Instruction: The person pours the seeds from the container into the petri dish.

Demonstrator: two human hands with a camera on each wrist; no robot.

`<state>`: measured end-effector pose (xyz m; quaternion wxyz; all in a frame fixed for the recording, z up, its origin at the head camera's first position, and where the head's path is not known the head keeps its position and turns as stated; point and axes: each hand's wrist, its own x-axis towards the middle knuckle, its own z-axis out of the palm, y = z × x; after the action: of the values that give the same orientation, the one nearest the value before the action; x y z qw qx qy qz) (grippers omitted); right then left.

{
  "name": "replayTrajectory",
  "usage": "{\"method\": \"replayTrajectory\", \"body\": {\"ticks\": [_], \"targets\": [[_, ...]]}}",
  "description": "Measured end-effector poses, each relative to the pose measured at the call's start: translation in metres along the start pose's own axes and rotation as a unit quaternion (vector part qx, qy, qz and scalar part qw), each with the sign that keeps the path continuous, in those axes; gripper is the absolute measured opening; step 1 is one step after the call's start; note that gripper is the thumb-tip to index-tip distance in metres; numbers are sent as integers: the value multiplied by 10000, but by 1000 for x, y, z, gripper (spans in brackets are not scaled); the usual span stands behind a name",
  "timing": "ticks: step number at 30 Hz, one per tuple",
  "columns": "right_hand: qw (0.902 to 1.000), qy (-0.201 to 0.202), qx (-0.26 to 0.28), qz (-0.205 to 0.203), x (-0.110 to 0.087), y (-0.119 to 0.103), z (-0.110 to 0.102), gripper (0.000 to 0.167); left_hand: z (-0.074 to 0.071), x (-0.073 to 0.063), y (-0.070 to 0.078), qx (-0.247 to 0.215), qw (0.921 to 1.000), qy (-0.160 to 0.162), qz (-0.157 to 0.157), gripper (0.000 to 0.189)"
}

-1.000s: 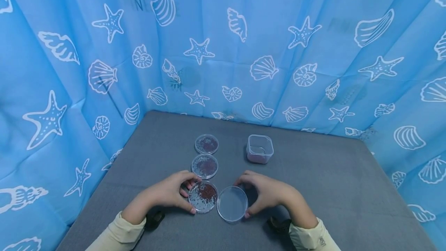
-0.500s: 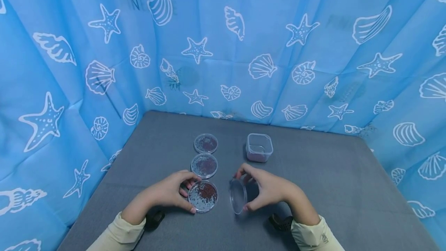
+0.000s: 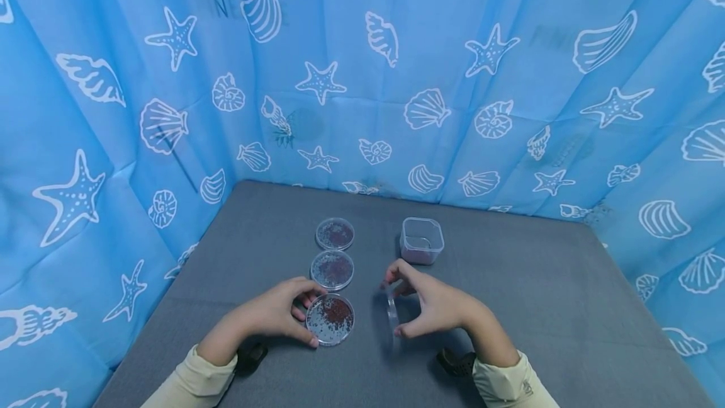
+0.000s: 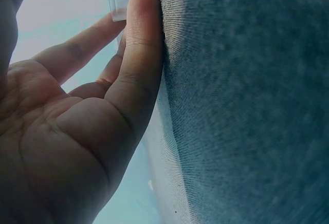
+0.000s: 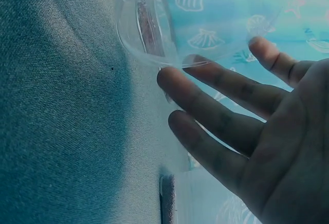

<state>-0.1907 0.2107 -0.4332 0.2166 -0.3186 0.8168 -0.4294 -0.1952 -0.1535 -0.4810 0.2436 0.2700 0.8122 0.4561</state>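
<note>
My left hand holds a clear petri dish by its rim, thumb at the near side and fingers at the far side. Reddish-brown granules are spread unevenly in it. To the right, my right hand pinches a clear round lid between thumb and fingers. The lid stands almost on edge, seen as a thin strip from above. In the right wrist view, the lid shows the curtain through it, with fingertips along its rim. The left wrist view catches only a corner of the dish beyond the thumb.
Two covered petri dishes with similar contents, a nearer one and a farther one, line up behind the held dish. A square clear tub with reddish material at its bottom stands back right. A blue curtain borders the grey table.
The right hand has raised the lid from lying flat beside the dish, tipping it until it is nearly vertical and slightly farther right. My left hand and its dish stay put.
</note>
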Motion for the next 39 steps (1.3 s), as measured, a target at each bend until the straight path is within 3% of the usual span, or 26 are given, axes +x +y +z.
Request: {"method": "replayTrajectory", "body": {"ticks": [10, 39], "targets": [[9995, -58, -189, -230, 0, 4, 2, 79, 2, 1, -3, 11, 10000, 6, 25, 80], [9956, -285, -751, -474, 16, 4, 18, 67, 0, 1, -2, 3, 10000, 21, 5, 82]]}}
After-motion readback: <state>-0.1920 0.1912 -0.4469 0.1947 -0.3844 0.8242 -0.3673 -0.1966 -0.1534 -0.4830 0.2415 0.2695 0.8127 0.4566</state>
